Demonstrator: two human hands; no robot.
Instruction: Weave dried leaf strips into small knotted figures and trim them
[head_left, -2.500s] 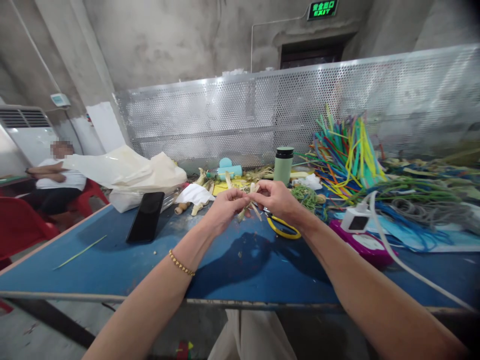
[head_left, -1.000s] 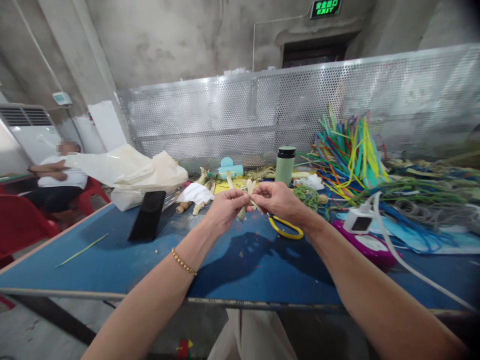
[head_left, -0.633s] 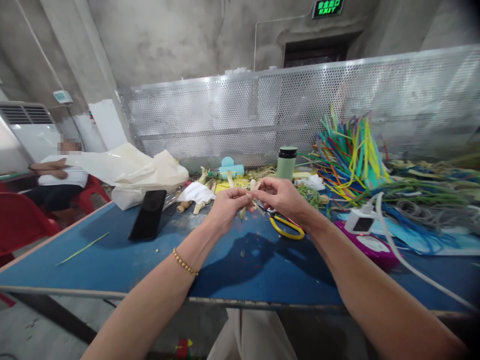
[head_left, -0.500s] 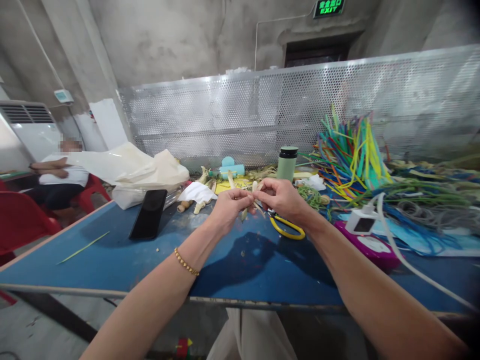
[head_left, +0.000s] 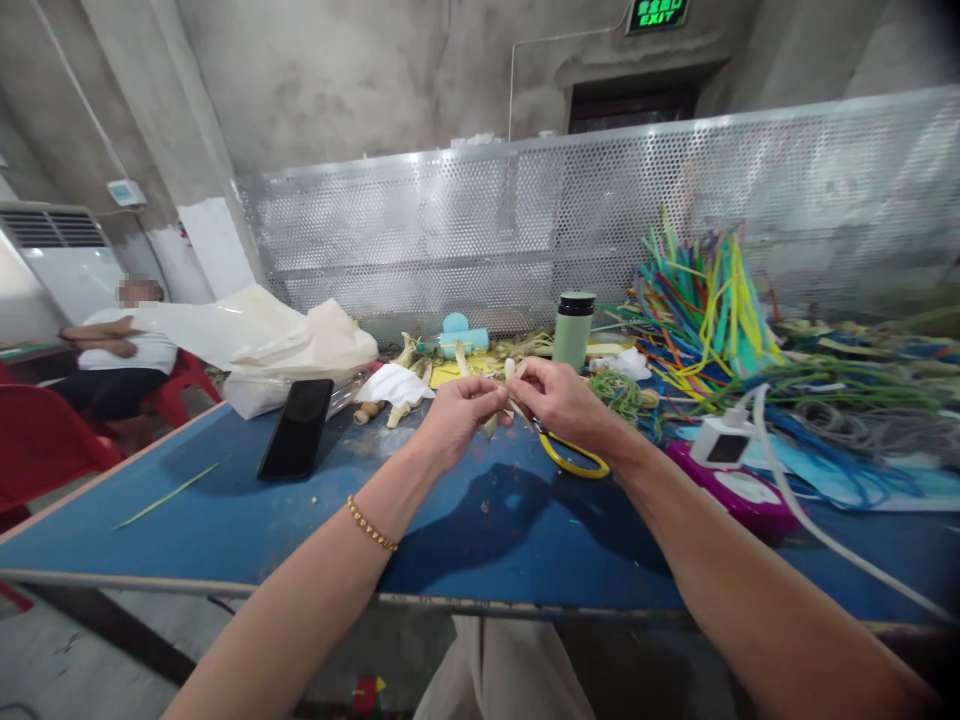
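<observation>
My left hand and my right hand meet above the blue table, fingers pinched together on a small bundle of pale dried leaf strips. Strip ends stick out above and below the fingers. Yellow-handled scissors lie on the table just under my right hand. A gold bead bracelet is on my left wrist.
A black phone lies to the left, with a cream plastic bag behind it. A green flask, coloured strips, a white charger with cable and a pink device are to the right. A person sits at far left.
Both hands stayed together over the table, working the strips with small finger movements. The bundle shifted slightly between the fingertips; nothing else moved.
</observation>
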